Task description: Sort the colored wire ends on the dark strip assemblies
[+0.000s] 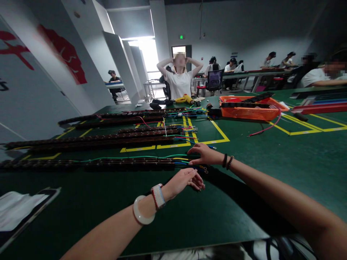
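At nine o'clock, a crumpled white sheet (20, 206) lies on a dark flat object with a pale edge. From ten o'clock, the nearest cable chain (130, 164) runs along the green table (244, 216) toward twelve, its coloured wires (184, 159) sticking out at the right end beneath the hands. Just beyond it, a second group of cable chains (89, 141) lies alongside, and a farther row stretches behind that, with loose wire ends crowding at twelve.

The left hand (184, 181) is just on the near side of the wires, fingers loosely curled with gaps between them. The right hand (208, 154) arches over the wire ends at twelve, thumb and fingers parted. A yellow tool (184, 99) lies farther out at twelve, before a person in a white top (179, 85) with both arms raised. At one o'clock, an orange basket (249, 115) holds dark chain pieces, and a pink wire (267, 126) trails over its side. Red strips (322, 107) lie at two o'clock.

The white sheet and the nearest chain are cut off at the left edge. The left palm is hidden, so whether it pinches a wire cannot be told; nor can contact under the right fingers. The red strips run out of view at right.
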`<state>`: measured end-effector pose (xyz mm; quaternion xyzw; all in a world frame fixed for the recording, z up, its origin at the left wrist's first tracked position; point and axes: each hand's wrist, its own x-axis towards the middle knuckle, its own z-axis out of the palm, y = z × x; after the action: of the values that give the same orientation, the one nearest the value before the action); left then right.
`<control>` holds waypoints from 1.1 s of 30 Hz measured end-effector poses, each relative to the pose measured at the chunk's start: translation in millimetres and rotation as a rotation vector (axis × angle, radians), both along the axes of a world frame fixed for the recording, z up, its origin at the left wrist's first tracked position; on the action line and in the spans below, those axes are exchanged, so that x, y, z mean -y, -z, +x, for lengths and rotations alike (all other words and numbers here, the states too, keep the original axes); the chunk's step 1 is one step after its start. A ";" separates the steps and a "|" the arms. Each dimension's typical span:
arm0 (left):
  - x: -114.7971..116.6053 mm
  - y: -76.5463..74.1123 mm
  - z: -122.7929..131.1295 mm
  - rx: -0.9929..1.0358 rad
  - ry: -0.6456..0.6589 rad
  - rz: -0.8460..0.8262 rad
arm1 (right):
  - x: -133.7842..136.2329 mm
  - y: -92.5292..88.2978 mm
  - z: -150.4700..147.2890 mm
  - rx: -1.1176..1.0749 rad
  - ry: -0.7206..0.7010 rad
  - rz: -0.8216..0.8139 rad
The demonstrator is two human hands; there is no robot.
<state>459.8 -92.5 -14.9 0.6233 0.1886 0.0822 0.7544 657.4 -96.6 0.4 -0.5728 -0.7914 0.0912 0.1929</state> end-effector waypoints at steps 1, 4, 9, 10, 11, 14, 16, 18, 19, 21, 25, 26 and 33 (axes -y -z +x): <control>0.4 -1.3 0.2 -0.007 -0.003 0.000 | -3.9 0.9 -2.4 0.014 -0.024 -0.012; 1.2 -4.9 0.7 -0.014 -0.012 -0.007 | -13.6 2.2 -9.0 0.062 -0.085 -0.052; 1.2 -4.9 0.7 -0.013 -0.015 -0.013 | -23.8 4.1 -12.2 0.041 -0.160 -0.180; 1.0 -3.7 0.8 -0.008 -0.017 -0.017 | -25.1 4.8 -11.9 0.026 -0.166 -0.220; 0.8 -2.3 0.8 -0.001 -0.018 -0.023 | -26.2 5.4 -11.5 0.010 -0.171 -0.260; -0.7 2.4 1.3 0.013 -0.032 -0.072 | -27.3 6.9 -11.6 -0.011 -0.179 -0.316; -2.2 3.9 1.8 0.031 -0.088 -0.156 | -26.1 7.3 -13.0 -0.001 -0.168 -0.270; -3.8 3.4 2.2 0.057 -0.154 -0.286 | -23.3 7.3 -15.5 0.024 -0.149 -0.180; -4.5 2.6 2.3 0.070 -0.180 -0.355 | -21.2 7.1 -17.3 0.045 -0.137 -0.128; -5.3 1.0 2.6 0.097 -0.216 -0.473 | -15.8 6.3 -21.8 0.109 -0.102 -0.023; -4.4 4.0 4.4 0.162 -0.374 -0.565 | -2.3 2.2 -34.9 0.314 -0.022 0.146; -3.9 6.2 5.4 0.183 -0.415 -0.563 | 1.0 0.9 -38.5 0.377 -0.015 0.174; -4.4 18.2 13.4 0.254 -0.532 -0.500 | 17.7 1.2 -55.1 0.644 -0.058 0.289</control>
<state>473.2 -88.1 -33.1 0.3343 0.2632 0.3032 0.8527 602.3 -114.3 -0.8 -0.5161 -0.8324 -0.2017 0.0097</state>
